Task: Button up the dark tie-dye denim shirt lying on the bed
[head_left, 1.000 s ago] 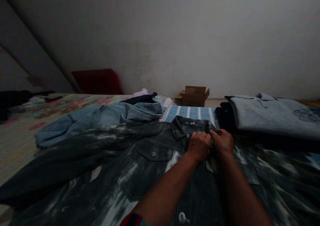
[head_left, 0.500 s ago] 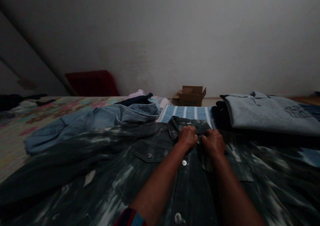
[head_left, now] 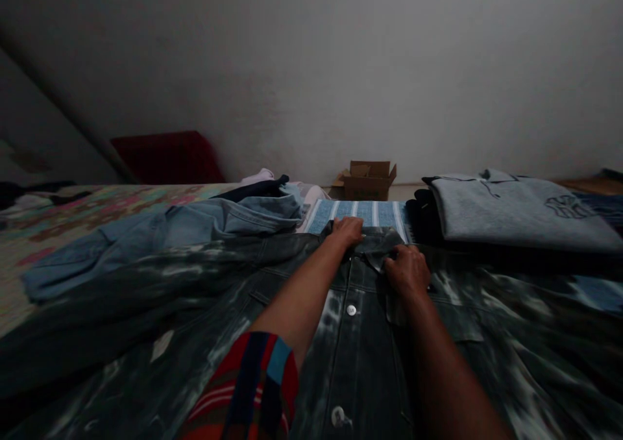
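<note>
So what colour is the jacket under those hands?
The jacket is dark grey-green with pale, cloudy streaks, seen best in the head view.

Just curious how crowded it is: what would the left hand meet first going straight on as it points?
Beyond the collar, the left hand would probably meet the striped blue cloth; depth is unclear, so it might pass above, towards the cardboard box.

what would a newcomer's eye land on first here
The dark mottled jacket dominates, spread across the foreground, with the left hand and right hand at its collar. Next is the bright plaid sleeve, low and left of center. Beyond the jacket at right, a folded light-gray top stands out against darker cloth.
</note>
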Motion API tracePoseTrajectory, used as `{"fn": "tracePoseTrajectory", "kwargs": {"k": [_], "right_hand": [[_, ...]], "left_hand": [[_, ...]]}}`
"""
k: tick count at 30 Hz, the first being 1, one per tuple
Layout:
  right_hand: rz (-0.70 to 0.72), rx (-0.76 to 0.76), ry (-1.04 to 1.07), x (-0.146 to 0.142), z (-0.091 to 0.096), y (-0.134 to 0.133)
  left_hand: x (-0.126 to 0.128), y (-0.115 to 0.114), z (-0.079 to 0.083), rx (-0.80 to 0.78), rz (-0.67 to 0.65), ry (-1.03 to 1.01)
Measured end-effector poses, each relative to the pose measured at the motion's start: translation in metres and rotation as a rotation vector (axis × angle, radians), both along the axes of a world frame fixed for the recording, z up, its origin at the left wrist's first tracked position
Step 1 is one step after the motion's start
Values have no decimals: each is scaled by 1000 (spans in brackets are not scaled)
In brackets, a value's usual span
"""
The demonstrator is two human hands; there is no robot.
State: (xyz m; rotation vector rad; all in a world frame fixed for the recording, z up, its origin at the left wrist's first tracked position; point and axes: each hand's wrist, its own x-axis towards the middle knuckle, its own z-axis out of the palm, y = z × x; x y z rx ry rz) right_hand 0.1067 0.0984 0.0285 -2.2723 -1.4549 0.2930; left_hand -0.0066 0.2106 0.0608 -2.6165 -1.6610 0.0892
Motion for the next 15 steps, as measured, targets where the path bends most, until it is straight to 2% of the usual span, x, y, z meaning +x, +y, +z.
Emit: {"fn": "tracePoseTrajectory", "kwargs": {"k": [7,15], "right_hand": [[-6,-3,5,1,0,0],[-5,-6,6,3,0,1]], "left_hand": [[5,8,-1,32,-26,52],[6,5,-3,140,-75,36]]}}
